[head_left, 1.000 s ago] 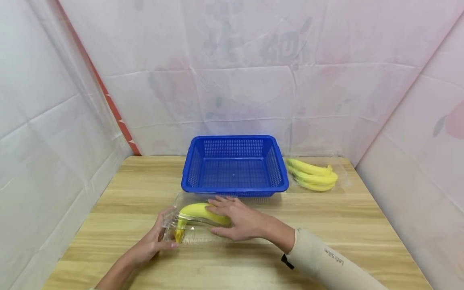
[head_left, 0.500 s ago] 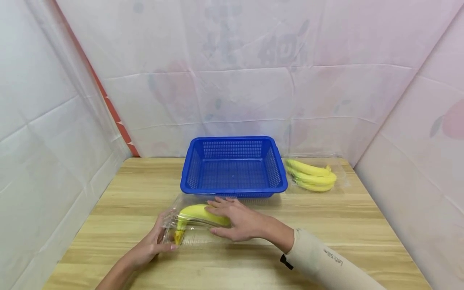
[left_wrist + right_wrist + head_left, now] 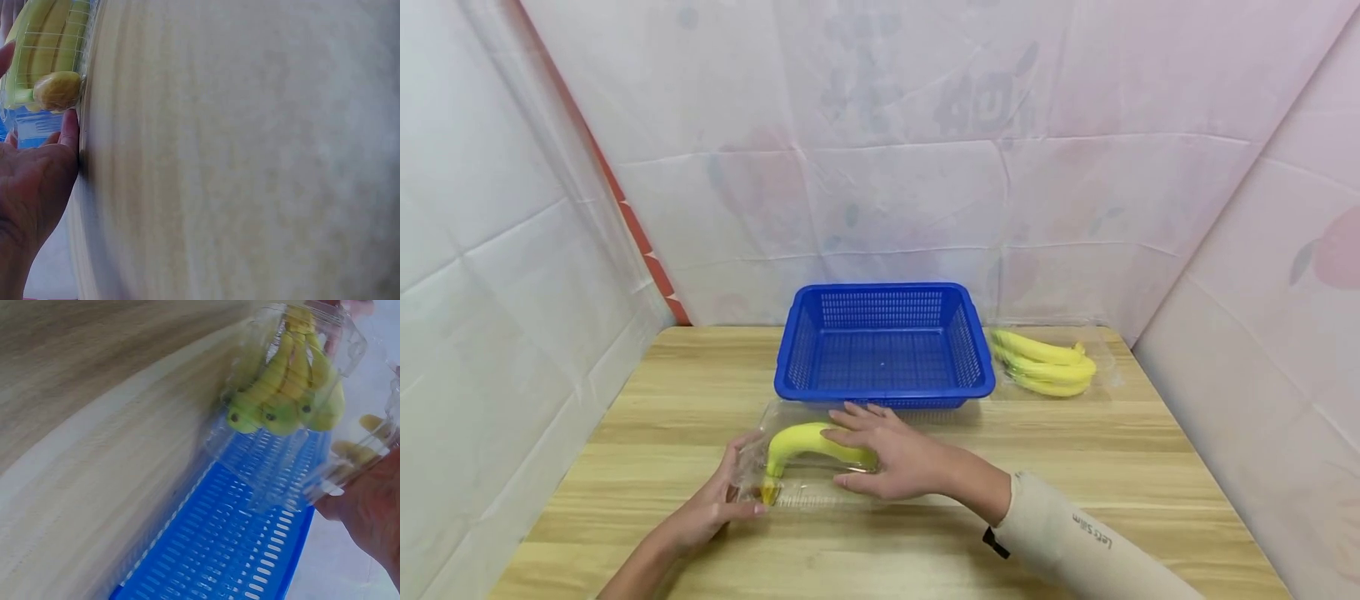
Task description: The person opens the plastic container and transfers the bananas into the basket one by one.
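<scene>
A clear plastic box (image 3: 808,499) holding yellow bananas (image 3: 799,439) lies at the front of the table. My left hand (image 3: 711,504) holds its left end, thumb at the near side and fingers at the far side. Spread over the right part of the lid, my right hand (image 3: 898,454) rests with fingers extended and covers some of the banana. In the right wrist view, several banana tips (image 3: 270,417) show through the plastic, and the clear lid (image 3: 369,453) slants beside my hand. The brown stem end (image 3: 57,90) sits close to my left fingers in the left wrist view.
Behind the box stands a blue slotted basket (image 3: 883,394) with nothing in it. To its right, a second clear pack holds more bananas (image 3: 1051,367). Pale printed sheets (image 3: 895,192) surround the wooden table (image 3: 1075,517) at the back and sides.
The lid's edge and its glints have shifted lower across the banana, which shows more plainly now. Both hands stay almost where they were.
</scene>
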Demonstrator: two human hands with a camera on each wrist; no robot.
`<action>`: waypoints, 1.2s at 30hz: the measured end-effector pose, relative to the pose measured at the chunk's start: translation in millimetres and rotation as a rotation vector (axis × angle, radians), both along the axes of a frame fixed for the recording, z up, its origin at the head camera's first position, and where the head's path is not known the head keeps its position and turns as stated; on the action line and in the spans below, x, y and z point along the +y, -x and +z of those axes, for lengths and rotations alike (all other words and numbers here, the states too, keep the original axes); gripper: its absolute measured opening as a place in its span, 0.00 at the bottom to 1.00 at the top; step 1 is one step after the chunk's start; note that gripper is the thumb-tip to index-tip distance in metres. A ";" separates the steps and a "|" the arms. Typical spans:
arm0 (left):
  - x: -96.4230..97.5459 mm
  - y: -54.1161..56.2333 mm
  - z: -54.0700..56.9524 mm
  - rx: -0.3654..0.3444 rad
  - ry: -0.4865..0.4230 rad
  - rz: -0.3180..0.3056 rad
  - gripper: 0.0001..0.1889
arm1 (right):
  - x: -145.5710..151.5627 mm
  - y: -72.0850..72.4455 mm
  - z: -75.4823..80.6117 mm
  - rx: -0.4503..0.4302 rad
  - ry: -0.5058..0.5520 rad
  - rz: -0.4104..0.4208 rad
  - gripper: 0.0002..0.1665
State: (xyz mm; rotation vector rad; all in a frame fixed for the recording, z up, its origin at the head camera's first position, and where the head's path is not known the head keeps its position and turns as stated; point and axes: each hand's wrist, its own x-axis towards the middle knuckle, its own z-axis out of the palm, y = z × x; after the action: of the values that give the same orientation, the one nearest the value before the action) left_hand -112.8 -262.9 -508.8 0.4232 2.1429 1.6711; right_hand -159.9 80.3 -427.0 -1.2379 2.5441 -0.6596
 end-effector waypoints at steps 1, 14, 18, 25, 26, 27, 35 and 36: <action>0.4 -0.4 0.6 -0.008 0.007 0.007 0.53 | 0.4 -0.8 -0.4 0.010 -0.001 0.005 0.41; 1.7 -3.6 2.1 -0.017 -0.072 0.013 0.55 | 9.7 -12.5 -7.9 0.316 -0.021 0.130 0.40; 2.7 -3.3 1.4 -0.019 -0.092 0.011 0.56 | 13.7 -15.9 -11.2 0.348 -0.039 0.144 0.39; 2.4 -3.2 3.8 -0.042 -0.090 -0.003 0.55 | 19.8 -19.2 -17.1 0.428 -0.072 0.177 0.45; 2.2 -3.0 4.0 -0.047 -0.087 -0.004 0.56 | 20.9 -19.3 -18.3 0.437 -0.075 0.182 0.47; 2.0 -2.8 4.2 -0.050 -0.086 -0.004 0.56 | 22.2 -19.4 -19.3 0.447 -0.079 0.185 0.50; 1.2 -2.2 4.0 -0.072 -0.078 0.000 0.56 | 35.8 -18.9 -29.0 0.510 -0.086 0.208 0.63; 1.3 -2.2 3.9 -0.073 -0.080 -0.002 0.56 | 37.4 -18.6 -29.5 0.516 -0.078 0.210 0.62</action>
State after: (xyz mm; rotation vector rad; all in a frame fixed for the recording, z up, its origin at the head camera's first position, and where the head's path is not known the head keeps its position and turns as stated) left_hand -110.6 -261.6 -504.9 0.3812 2.0280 1.7489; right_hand -141.3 117.7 -456.5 -1.8060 2.7288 -0.2069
